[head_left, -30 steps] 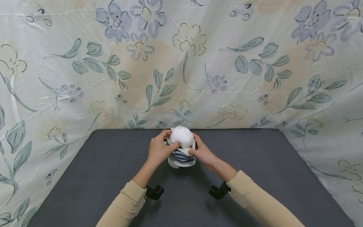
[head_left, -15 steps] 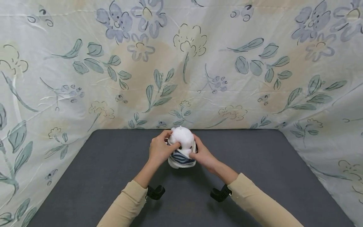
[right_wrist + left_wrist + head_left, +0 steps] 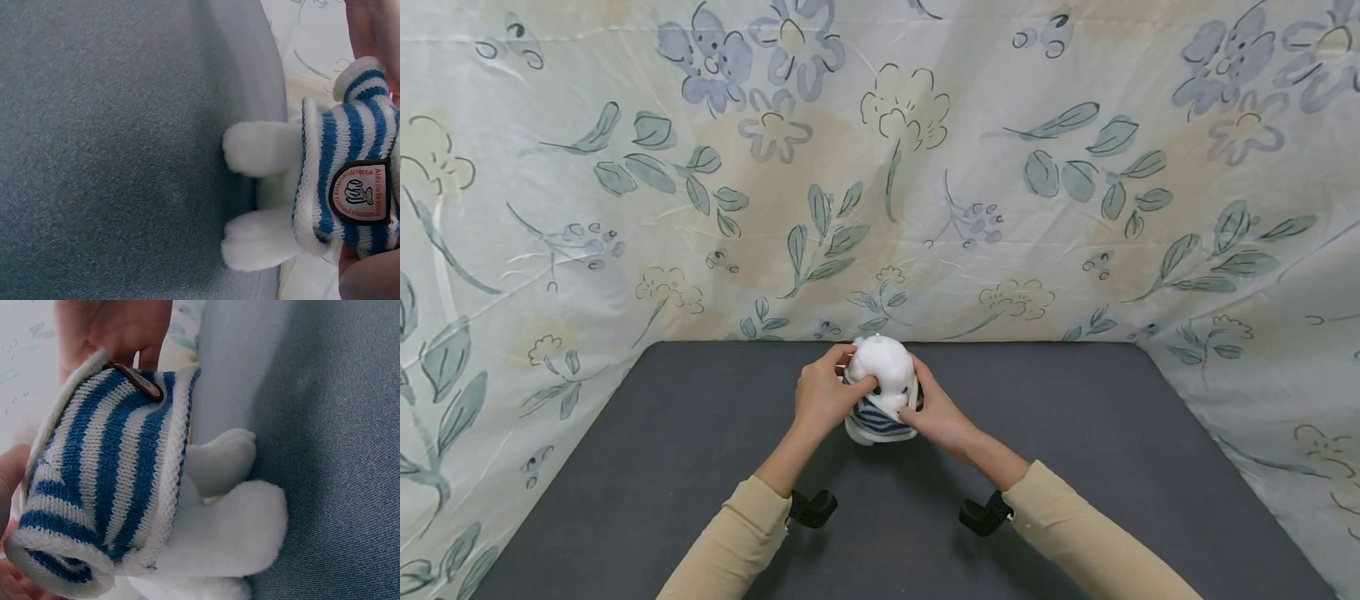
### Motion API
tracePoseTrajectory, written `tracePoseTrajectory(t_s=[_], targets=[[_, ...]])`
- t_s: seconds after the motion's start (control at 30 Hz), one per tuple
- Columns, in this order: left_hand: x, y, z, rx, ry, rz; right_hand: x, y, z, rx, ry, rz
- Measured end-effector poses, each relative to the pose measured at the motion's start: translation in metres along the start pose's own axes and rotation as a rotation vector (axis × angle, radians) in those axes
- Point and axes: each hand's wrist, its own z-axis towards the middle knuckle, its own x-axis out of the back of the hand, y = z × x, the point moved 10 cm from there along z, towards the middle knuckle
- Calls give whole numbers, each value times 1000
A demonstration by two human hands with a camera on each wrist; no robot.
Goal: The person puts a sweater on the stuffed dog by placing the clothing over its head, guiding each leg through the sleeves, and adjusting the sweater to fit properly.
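Note:
A white plush toy [image 3: 883, 365] in a blue-and-white striped knitted sweater [image 3: 878, 421] stands at the far middle of the dark table. My left hand [image 3: 822, 397] grips its left side, thumb across the front near the face. From the other side my right hand [image 3: 946, 414] holds it, thumb at the neckline. Two stubby white legs [image 3: 228, 531] stick out below the hem in the left wrist view. A sewn patch [image 3: 361, 192] shows on the sweater in the right wrist view. Fingers behind the toy are mostly hidden.
The dark grey tabletop [image 3: 662, 467] reaches to a floral cloth [image 3: 925, 183] hung just behind it and along the sides. Black wrist-worn cameras [image 3: 985, 514] sit below both hands.
The toy's head has tipped slightly, so more of its face shows. The right thumb has shifted a little lower at the neckline. Both hands keep their grip.

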Motion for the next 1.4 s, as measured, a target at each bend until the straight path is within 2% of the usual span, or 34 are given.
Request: tracePoseTrajectory(t_s=[0.27,0.47,0.77,1.13,1.4], targets=[[1,-1,0,8,3,0,0,1,1,48,7,-88],[1,-2,1,15,-5,-24,1,-7,2,175,44,-205],[1,-4,2,11,-7,-19,4,-10,-2,272,111,-391],[1,-7,1,17,-21,-40,3,-17,-8,449,162,-526],[2,-9,3,3,-18,-96,5,-20,-8,516,253,-634]])
